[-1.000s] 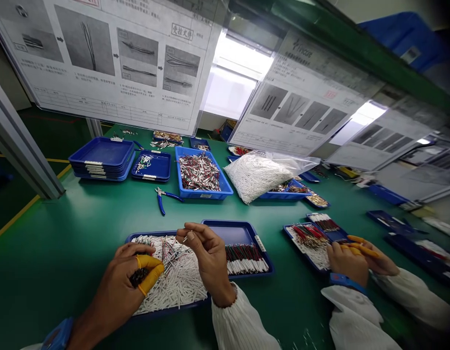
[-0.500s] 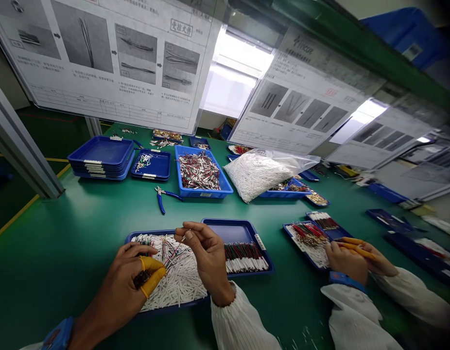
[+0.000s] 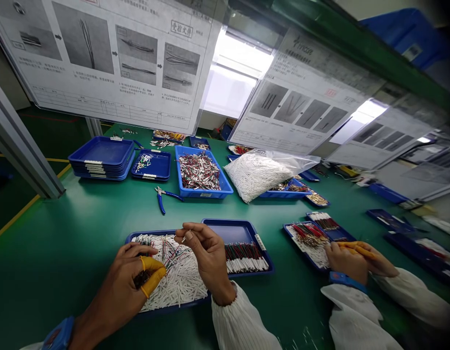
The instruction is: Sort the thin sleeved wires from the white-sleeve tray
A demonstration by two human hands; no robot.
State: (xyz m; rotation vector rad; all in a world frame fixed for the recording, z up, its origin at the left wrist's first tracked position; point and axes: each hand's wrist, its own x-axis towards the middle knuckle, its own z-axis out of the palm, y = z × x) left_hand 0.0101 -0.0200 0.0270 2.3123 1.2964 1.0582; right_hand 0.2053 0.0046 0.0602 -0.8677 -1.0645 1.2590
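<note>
The grip of the left hand (image 3: 117,287), at the bottom left of the view, is clenched around a dark bunch of wire ends (image 3: 141,278), with yellow finger cots (image 3: 152,274) on two fingers. The grip of the right hand (image 3: 210,260), just to its right, pinches a thin pale strand (image 3: 183,239) between thumb and forefinger, held in the air. A blue wristband (image 3: 59,334) circles the left wrist, and a gathered white sleeve (image 3: 239,316) covers the right arm.

Below the hands, a blue tray (image 3: 135,236) is heaped with white-sleeved wires (image 3: 177,287). Touching it on the right, a second blue tray (image 3: 247,228) holds a row of red and green wires with white ends (image 3: 245,257).

A green worktop (image 3: 82,233) fills the lower half of the view. Farther up it lie blue-handled pliers (image 3: 161,198), a stack of blue trays (image 3: 101,158), a deep blue tray of red and silver wires (image 3: 199,171), and a clear bag of white tubes (image 3: 256,176). At the right, a co-worker's hands (image 3: 347,262) work beside a tray of red wires (image 3: 308,238).

Printed instruction sheets (image 3: 115,63) hang above the worktop at the top of the view. A metal post (image 3: 21,146) stands at the left, over a green floor (image 3: 13,218) marked with a yellow line.
</note>
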